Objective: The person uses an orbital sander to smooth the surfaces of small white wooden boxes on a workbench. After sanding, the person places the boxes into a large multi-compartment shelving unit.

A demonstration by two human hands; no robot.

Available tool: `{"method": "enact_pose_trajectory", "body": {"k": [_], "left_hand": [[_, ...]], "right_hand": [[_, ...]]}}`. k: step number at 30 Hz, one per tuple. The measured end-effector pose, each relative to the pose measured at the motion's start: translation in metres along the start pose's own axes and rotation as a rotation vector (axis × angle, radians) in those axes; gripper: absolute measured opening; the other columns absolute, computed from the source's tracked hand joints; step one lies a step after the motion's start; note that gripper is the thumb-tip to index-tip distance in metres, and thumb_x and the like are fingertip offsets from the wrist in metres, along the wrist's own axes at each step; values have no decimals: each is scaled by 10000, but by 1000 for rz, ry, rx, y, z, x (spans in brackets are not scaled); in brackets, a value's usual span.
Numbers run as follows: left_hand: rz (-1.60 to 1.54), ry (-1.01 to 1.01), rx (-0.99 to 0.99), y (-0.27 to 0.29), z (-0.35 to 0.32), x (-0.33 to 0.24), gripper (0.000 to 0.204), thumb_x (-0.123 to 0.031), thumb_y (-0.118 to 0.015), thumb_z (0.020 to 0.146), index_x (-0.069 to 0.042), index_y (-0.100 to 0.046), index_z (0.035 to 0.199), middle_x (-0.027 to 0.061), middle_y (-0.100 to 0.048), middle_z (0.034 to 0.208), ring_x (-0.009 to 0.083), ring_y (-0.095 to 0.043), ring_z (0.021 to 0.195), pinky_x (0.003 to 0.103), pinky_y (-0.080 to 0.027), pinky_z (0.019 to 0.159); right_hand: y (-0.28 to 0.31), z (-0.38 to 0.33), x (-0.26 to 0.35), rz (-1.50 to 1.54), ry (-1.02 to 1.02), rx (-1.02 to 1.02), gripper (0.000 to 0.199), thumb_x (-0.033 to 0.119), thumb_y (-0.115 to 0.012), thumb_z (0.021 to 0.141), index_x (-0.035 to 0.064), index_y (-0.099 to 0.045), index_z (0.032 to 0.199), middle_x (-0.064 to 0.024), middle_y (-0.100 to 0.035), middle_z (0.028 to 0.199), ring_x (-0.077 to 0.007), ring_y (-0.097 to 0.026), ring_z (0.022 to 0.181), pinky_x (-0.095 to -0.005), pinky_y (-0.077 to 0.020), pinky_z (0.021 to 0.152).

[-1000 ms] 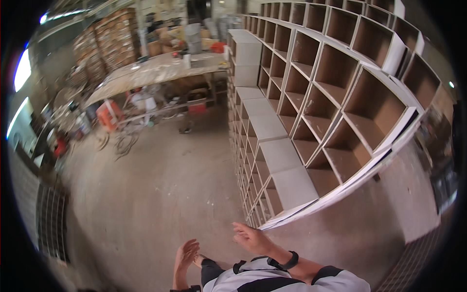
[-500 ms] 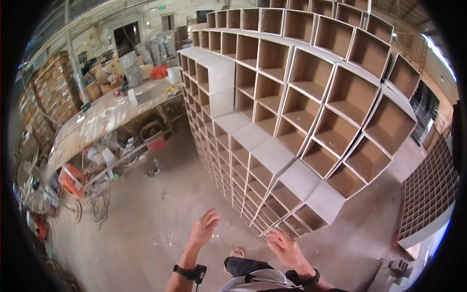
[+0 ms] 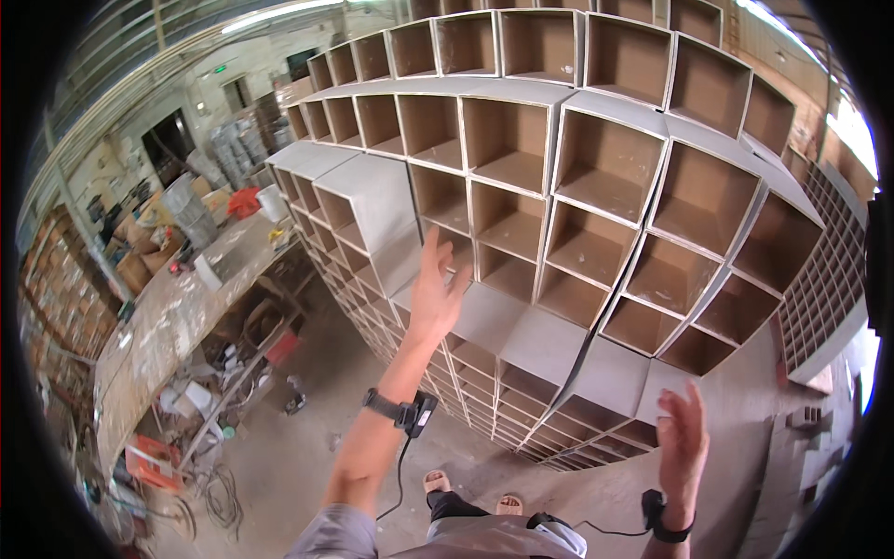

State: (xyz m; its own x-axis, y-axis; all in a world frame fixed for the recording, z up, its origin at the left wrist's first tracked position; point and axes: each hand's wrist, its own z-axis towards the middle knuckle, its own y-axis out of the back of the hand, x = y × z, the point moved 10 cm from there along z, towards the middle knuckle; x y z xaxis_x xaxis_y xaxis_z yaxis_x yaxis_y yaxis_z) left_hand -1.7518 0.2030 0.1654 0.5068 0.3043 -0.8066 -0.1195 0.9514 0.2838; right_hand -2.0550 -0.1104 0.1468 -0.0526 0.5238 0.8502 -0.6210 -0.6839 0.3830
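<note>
A tall stepped stack of open-fronted boxes (image 3: 507, 219), pale grey outside and brown inside, rises in front of me. My left hand (image 3: 436, 296) is raised before its middle rows, fingers spread and holding nothing. I cannot tell whether its fingertips touch the boxes behind them. Just left of that hand is a taller block with a bare pale side (image 3: 377, 200). My right hand (image 3: 684, 433) is up at the stack's near right corner, fingers apart with nothing in them, close to a flat pale box top (image 3: 610, 377). Both wrists wear black bands.
At left stands a worn worktable (image 3: 154, 340), with clutter on and beneath it and an orange crate (image 3: 154, 463) at its near end. Coiled cable (image 3: 222, 498) lies on the concrete floor (image 3: 307, 484). Another gridded stack (image 3: 819, 279) stands at far right.
My left hand has moved up and forward to the stack, and my right hand outward to the right. The view has shifted, with the stack now closer and both feet showing.
</note>
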Motion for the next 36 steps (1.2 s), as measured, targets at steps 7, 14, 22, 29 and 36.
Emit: {"method": "enact_pose_trajectory", "body": {"k": [7, 14, 22, 29, 36], "left_hand": [[43, -148, 25, -14, 43, -3, 712, -95, -670, 852, -27, -286, 1447, 183, -506, 1183, 275, -536, 1014, 370, -467, 888], [-188, -147, 66, -7, 59, 2, 778, -54, -675, 836, -57, -237, 1479, 140, -502, 1185, 210, -529, 969, 329, -483, 847], [-227, -95, 165, -5, 60, -4, 754, -33, -619, 861, -101, -220, 1496, 169, -481, 1278, 253, -507, 1096, 357, -441, 931], [-232, -93, 192, -9, 56, -7, 728, -57, -608, 883, -142, -233, 1501, 129, -489, 1226, 197, -520, 1010, 331, -448, 908], [-199, -81, 194, -11, 55, -17, 731, -102, -603, 905, -156, -199, 1512, 127, -482, 1240, 168, -535, 950, 308, -458, 874]], "right_hand": [[8, 13, -3, -60, -50, -283, 583, 2, -528, 866, 101, -398, 1426, -150, -633, 1148, -199, -610, 1014, -316, -470, 872], [7, 26, 7, -118, -46, -468, 597, 156, -564, 937, 121, -311, 1477, -131, -574, 1199, -133, -557, 976, -264, -459, 790], [19, 49, -1, -150, -85, -556, 686, 163, -620, 909, 111, -252, 1486, -219, -551, 1271, -259, -613, 1087, -342, -501, 874], [35, 60, 14, -188, -20, -595, 745, 145, -626, 890, 119, -202, 1502, -204, -491, 1311, -266, -571, 1083, -353, -510, 850], [40, 79, 21, -215, 26, -625, 800, 93, -661, 860, 102, -186, 1505, -199, -464, 1319, -243, -590, 991, -327, -528, 783]]}}
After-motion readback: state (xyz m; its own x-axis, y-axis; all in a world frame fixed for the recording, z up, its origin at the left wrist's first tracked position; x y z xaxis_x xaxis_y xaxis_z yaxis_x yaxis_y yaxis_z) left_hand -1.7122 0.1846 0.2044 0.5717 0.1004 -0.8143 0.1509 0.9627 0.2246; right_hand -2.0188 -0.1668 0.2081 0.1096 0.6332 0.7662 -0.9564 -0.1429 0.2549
